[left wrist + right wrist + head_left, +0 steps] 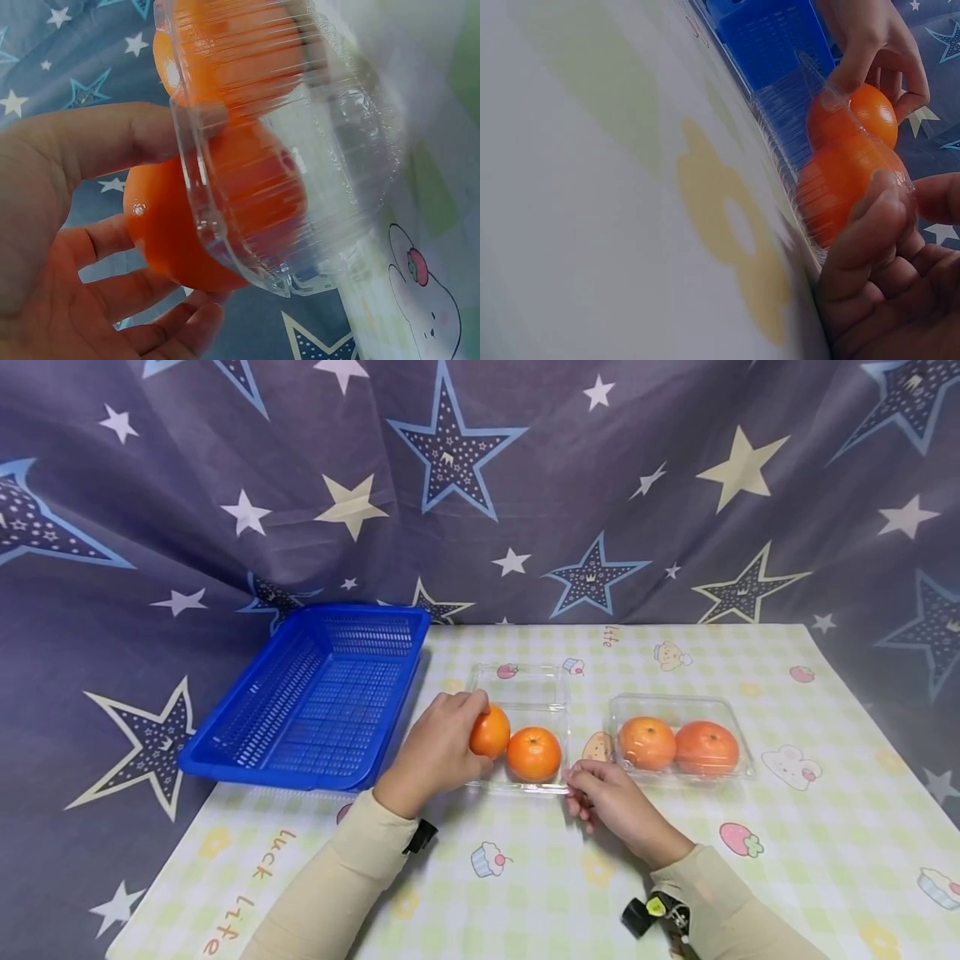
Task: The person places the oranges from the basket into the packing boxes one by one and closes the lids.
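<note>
The left hand (438,743) curled its thumb and fingers round an orange (491,731) at the left end of an open clear plastic box (525,727), apparently so the fruit could clear the low rim; the left wrist view showed the orange (180,232) half over that rim. At three o'clock from it, a second orange (534,753) sat in the same box. The right hand (611,797), at four o'clock from the box, pinched its near right corner with curled fingertips, seemingly to steady the light box. Further toward three o'clock stood a closed clear box (678,739) with two more oranges inside. At nine o'clock from the left hand lay a blue basket (315,697), partly over the edge of the checked tablecloth (825,827). Nothing stood between hand and basket. A star-patterned cloth (480,485) hung behind.
</note>
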Demonstrator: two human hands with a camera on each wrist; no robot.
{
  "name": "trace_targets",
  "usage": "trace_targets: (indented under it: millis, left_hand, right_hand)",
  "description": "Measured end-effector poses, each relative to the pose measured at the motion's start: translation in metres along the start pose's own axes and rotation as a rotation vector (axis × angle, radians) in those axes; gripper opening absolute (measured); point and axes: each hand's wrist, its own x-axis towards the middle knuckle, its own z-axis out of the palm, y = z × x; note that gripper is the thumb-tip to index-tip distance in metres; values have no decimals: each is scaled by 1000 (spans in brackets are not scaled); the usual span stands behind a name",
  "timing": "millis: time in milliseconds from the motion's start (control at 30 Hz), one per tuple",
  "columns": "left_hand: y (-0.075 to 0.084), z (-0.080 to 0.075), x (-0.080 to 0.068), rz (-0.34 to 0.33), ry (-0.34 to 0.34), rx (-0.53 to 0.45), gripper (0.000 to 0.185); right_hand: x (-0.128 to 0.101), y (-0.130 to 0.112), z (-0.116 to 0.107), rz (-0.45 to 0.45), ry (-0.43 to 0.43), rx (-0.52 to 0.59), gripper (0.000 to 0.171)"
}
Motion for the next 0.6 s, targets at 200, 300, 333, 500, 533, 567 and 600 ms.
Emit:
trace_targets:
  millis: [200,300,333,500,533,567,600]
  left_hand:
    - [0,3,-1,-3,-25,3,56]
    - [0,4,-2,-3,-35,11,56]
    - [0,5,-2,-2,-36,13,56]
    - [-1,6,-3,10,-32,35,56]
    - [-1,6,-3,12,-33,37,56]
    - [-1,6,-3,13,-34,40,56]
    - [-1,6,-4,13,-35,42,56]
  right_hand:
    - [0,0,0,6,1,-4,29]
    - [0,0,0,5,-3,-3,28]
    - [0,0,0,6,-3,-1,27]
    - [0,0,0,5,-5,-1,26]
    - [-1,0,0,5,-6,-2,26]
    - [-1,0,0,5,-6,-3,26]
    - [-1,0,0,5,-7,-5,27]
